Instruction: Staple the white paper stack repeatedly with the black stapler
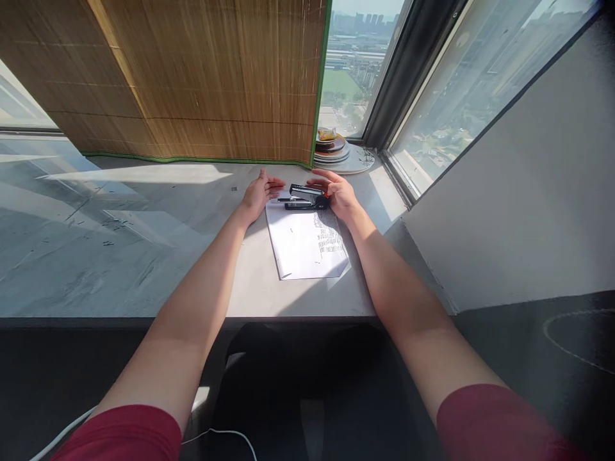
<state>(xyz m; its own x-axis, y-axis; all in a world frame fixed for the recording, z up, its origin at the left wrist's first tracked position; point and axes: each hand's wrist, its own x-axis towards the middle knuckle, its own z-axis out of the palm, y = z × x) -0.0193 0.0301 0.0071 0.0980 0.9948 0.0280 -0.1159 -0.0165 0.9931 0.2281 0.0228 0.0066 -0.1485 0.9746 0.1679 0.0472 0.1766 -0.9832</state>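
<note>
A black stapler (306, 203) rests across the top part of white paper sheets (300, 243), its upper arm raised a little from its base. A thin dark piece sticks out from its left end. My left hand (262, 194) is just left of the stapler, fingers stretched toward it and apart from it. At the stapler's right end is my right hand (340, 195), index finger extended behind it and the thumb side close against it; whether they touch I cannot tell. Many small staple-like bits (330, 240) lie in rows on the sheets' right side.
The sheets lie on a pale marbled counter (250, 288), with more small dark bits (118, 224) at left. Stacked plates (336, 153) stand in the back corner beside the window. A bamboo blind (216, 77) hangs to the counter's back. A white cable (230, 432) runs below the front edge.
</note>
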